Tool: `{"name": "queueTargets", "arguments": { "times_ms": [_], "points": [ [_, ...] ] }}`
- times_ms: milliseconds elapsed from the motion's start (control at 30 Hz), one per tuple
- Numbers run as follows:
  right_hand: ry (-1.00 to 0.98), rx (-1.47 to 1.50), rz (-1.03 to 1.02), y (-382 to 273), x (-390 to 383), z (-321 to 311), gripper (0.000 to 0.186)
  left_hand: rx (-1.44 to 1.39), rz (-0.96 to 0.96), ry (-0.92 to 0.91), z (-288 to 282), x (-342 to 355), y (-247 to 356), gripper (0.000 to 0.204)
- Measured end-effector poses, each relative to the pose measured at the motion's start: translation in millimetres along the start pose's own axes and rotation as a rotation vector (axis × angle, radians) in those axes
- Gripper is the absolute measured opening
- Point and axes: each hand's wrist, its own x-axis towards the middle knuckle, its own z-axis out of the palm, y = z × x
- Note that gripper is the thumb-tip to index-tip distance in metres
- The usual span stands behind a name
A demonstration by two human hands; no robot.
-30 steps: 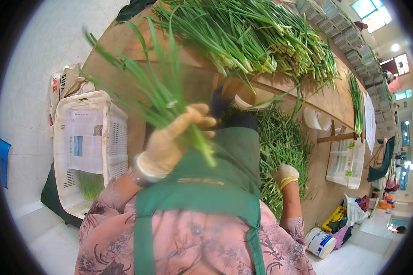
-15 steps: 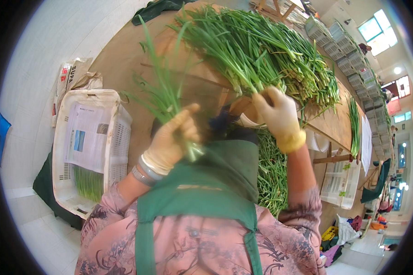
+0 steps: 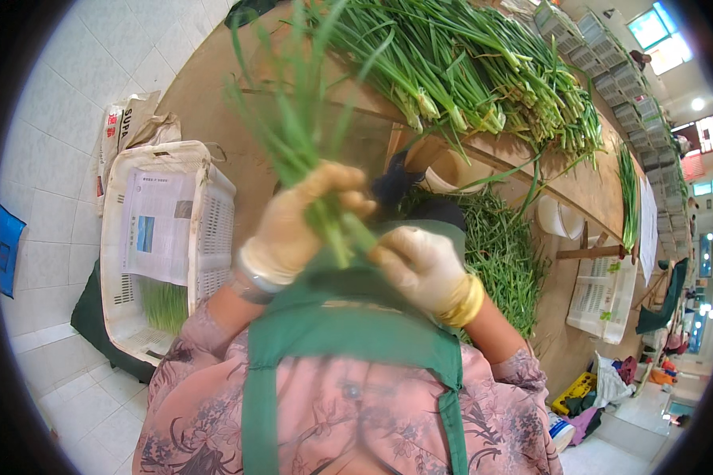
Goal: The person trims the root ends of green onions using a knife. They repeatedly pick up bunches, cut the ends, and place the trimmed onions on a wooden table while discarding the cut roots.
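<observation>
Centre of frame: left hand (image 3: 297, 229), in a pale glove, is clenching around a bunch of green onions (image 3: 301, 142) near its lower end. Right hand (image 3: 420, 265), also gloved, is closing its fingers on the stalk ends just below and right of the left fist; exact contact there is blurred.

Bunch position: held in the air in front of the green apron (image 3: 348, 332), between the white crate (image 3: 166, 245) at left and the heap of greens (image 3: 459, 71) on the table (image 3: 214, 95) at upper right.

Orientation: long axis is running nearly vertical in the picture, tilted slightly left. Leaf tips are pointing to the upper left, root ends down toward the apron.

Risk, judged: tips are fanning loose, so 1 or 2 outer leaves could be slipping out if either fist slackens. Squeezing hard could be bruising or snapping the stalks.
</observation>
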Motion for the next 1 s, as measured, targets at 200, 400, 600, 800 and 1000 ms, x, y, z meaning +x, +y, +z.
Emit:
{"name": "queueTargets", "arguments": {
  "times_ms": [200,400,600,800,1000],
  "points": [
    [0.388,-0.762,-0.079,15,94,-66,0.023,-0.458,0.147,-0.395,2,-7,48,0.031],
    [0.093,-0.761,0.217,85,148,-89,0.035,-0.383,-0.118,-0.356,-27,35,8,0.043],
    [0.444,-0.576,0.056,36,80,-75,0.027,-0.13,-0.006,-0.084,-11,15,4,0.038],
    [0.258,0.185,0.268,29,0,15,0.016,0.097,-0.098,0.044,-12,27,-36,0.045],
    [0.367,0.915,0.432,37,5,33,0.025,0.23,-0.094,0.144,-1,32,-47,0.036]
  ]
}}
